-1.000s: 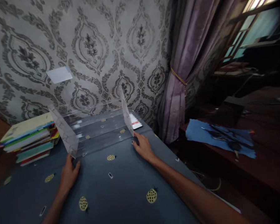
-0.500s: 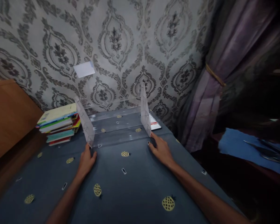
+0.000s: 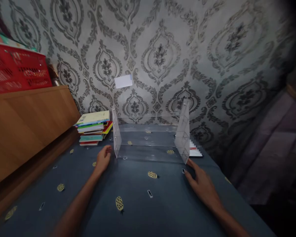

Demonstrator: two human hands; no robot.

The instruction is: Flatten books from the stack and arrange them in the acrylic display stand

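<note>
Head view: the acrylic rack (image 3: 150,144) stands on the worktop (image 3: 138,214) at 12 o'clock, books (image 3: 93,131) at its 10. Left hand (image 3: 103,159) and right hand (image 3: 202,184), open, flank its front corners, seemingly squaring it; shifting it needs both panels gripped.

rack (image 3: 150,144) on table (image 3: 138,210), against wall (image 3: 212,65) | book stack (image 3: 93,131) just left of rack | left hand (image 3: 103,159) at rack's left front corner | right hand (image 3: 203,187) at right front corner | basket (image 3: 17,70) on cabinet (image 3: 24,125), far left
</note>
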